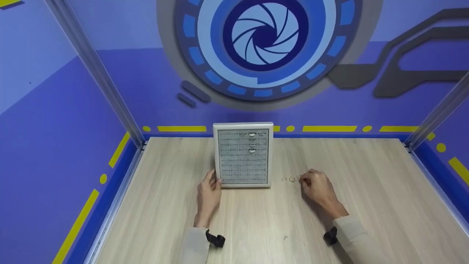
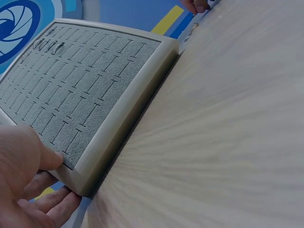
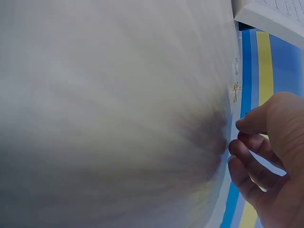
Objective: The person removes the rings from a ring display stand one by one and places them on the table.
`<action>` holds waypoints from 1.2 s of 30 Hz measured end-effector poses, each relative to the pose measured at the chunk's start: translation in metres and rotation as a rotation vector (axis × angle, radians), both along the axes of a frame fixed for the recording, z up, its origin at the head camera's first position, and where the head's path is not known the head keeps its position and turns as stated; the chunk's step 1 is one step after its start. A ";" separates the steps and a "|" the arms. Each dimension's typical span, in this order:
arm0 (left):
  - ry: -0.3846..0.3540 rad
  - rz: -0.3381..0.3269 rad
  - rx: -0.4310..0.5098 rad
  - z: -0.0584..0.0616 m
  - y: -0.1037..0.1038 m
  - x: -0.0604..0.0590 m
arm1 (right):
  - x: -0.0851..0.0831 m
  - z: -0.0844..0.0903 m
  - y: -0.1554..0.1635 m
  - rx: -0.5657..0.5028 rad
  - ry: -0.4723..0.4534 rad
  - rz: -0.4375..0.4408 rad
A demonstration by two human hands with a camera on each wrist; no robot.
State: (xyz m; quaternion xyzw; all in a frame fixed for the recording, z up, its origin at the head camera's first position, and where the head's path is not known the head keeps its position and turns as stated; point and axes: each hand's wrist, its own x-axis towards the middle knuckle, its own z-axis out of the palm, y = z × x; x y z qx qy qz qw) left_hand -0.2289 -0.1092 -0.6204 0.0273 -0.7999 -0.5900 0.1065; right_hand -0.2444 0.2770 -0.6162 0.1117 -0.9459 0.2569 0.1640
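A ring display tray (image 1: 243, 156) with a white frame and grey slotted padding stands tilted at the middle of the wooden table (image 1: 256, 227). A few rings (image 1: 252, 135) sit in its upper slots. My left hand (image 1: 214, 179) grips the tray's lower left corner; in the left wrist view the thumb (image 2: 45, 156) lies on the tray (image 2: 85, 85) face and the fingers curl under the frame. Two small loose rings (image 1: 292, 179) lie right of the tray. My right hand (image 1: 306, 179) hovers beside them with curled fingers (image 3: 247, 156), nothing visibly between them. The rings (image 3: 236, 90) lie just ahead of it.
Purple booth walls with yellow stripes close the table in on three sides. Aluminium posts (image 1: 95, 69) rise at the back corners. A black strap (image 1: 216, 239) is on each wrist. Bare tabletop lies in front of and beside both hands.
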 end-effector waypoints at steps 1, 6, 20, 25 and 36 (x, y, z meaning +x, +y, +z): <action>-0.003 0.000 0.006 0.000 0.000 0.000 | 0.000 -0.001 0.000 0.007 -0.002 0.001; -0.013 0.003 0.011 -0.001 0.000 -0.001 | -0.002 -0.002 -0.003 0.024 -0.016 0.007; -0.013 0.015 -0.005 -0.001 0.000 -0.001 | -0.003 0.000 -0.004 0.030 -0.052 0.015; -0.015 0.014 -0.008 -0.001 0.000 0.000 | -0.002 0.000 -0.004 0.026 -0.060 0.020; -0.001 0.022 -0.023 0.000 0.002 0.000 | -0.002 0.001 -0.004 0.013 -0.072 0.030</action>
